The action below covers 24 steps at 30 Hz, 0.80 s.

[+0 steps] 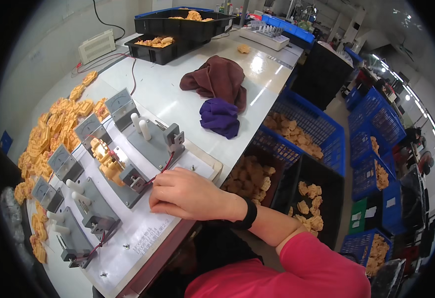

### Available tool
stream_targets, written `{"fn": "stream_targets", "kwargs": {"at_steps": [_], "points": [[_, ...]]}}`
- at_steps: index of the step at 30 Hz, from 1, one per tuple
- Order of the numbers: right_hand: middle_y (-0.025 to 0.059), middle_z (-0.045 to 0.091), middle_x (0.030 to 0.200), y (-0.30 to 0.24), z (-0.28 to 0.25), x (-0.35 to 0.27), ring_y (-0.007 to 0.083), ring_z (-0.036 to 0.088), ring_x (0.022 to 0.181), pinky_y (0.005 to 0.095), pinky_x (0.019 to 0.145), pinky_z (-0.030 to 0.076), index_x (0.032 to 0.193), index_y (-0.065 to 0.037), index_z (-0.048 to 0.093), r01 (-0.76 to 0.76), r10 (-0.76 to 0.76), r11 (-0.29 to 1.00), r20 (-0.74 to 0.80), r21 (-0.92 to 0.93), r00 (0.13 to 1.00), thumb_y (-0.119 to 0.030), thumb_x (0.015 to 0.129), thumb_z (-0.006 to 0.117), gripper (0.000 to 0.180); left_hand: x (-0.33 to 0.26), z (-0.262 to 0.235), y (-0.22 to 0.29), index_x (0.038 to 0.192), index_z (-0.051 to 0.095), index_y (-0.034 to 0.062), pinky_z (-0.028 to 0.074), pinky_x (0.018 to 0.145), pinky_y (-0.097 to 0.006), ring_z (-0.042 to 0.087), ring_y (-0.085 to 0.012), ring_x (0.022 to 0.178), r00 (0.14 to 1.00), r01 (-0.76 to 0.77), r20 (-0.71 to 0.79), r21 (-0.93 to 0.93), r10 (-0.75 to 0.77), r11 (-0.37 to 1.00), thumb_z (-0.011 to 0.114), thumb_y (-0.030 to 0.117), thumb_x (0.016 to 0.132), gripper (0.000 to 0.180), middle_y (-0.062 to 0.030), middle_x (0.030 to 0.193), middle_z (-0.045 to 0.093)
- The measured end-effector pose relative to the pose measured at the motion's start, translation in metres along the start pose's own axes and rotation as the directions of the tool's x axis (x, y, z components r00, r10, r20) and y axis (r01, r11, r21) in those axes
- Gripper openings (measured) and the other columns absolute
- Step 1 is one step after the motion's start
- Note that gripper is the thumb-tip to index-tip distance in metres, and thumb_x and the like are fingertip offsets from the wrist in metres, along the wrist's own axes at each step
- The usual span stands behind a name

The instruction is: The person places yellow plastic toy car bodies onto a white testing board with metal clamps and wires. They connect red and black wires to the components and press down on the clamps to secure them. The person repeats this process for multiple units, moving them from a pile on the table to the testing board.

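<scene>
My right hand [187, 194] reaches in from the right, with a black band on its wrist. Its fingers are curled closed over the near edge of a white-topped board [148, 226]; whatever they hold, if anything, is hidden. Just beyond the fingertips stands a grey test fixture [134, 183] with red and black wires. A yellow-orange moulded plastic part [109, 161] sits on that fixture, in front of an analog meter [92, 130]. Similar fixtures flank it, with white pegs [140, 126] and no part on them. My left hand is out of view.
Loose plastic parts [53, 129] are heaped behind the meters. A brown cloth [216, 79] and a purple cloth [220, 118] lie on the table. Black trays [185, 29] of parts stand at the back. Blue crates [331, 131] and a black bin [326, 179] sit below the right edge.
</scene>
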State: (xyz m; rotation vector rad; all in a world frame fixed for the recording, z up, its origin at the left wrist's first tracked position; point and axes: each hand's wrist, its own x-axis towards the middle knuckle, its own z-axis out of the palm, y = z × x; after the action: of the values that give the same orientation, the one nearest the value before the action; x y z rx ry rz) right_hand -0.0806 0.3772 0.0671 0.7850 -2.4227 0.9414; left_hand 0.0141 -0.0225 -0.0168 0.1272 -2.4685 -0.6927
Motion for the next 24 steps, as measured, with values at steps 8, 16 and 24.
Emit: {"fn": "stream_targets", "kwargs": {"at_steps": [8, 16, 24], "points": [[0.0054, 0.056, 0.085, 0.002, 0.001, 0.001, 0.0256, 0.059, 0.085, 0.0374, 0.078, 0.044, 0.086, -0.011, 0.064, -0.014, 0.013, 1.000, -0.028, -0.026, 1.000, -0.022, 0.089, 0.069, 0.013, 0.002, 0.000, 0.015, 0.121, 0.066, -0.0048, 0.049, 0.099, -0.041, 0.063, -0.0361, 0.111, 0.999, 0.035, -0.007, -0.025, -0.035, 0.999, 0.061, 0.046, 0.097, 0.056, -0.0205, 0.121, 0.067], [0.0072, 0.061, 0.083, 0.001, -0.002, 0.003, 0.0295, 0.061, 0.083, 0.0412, 0.074, 0.048, 0.086, -0.009, 0.067, -0.031, 0.031, 1.000, -0.019, 0.002, 0.999, -0.021, 0.086, 0.071, 0.013, -0.001, 0.009, -0.005, 0.121, 0.061, -0.0064, 0.046, 0.095, -0.039, 0.061, -0.0279, 0.104, 0.999, 0.053, 0.005, -0.249, -0.054, 0.967, 0.068, 0.048, 0.091, 0.062, -0.0151, 0.112, 0.065], [0.0067, 0.065, 0.088, -0.011, -0.004, 0.004, 0.0220, 0.063, 0.076, 0.0339, 0.072, 0.051, 0.096, -0.007, 0.064, -0.206, 0.224, 0.953, -0.059, 0.222, 0.973, -0.021, 0.083, 0.078, 0.023, 0.012, 0.002, 0.000, 0.117, 0.064, -0.0030, 0.049, 0.083, -0.030, 0.061, -0.0173, 0.093, 0.995, 0.050, 0.094, -0.296, -0.023, 0.954, 0.066, 0.019, 0.093, 0.033, -0.0084, 0.104, 0.066]]}}
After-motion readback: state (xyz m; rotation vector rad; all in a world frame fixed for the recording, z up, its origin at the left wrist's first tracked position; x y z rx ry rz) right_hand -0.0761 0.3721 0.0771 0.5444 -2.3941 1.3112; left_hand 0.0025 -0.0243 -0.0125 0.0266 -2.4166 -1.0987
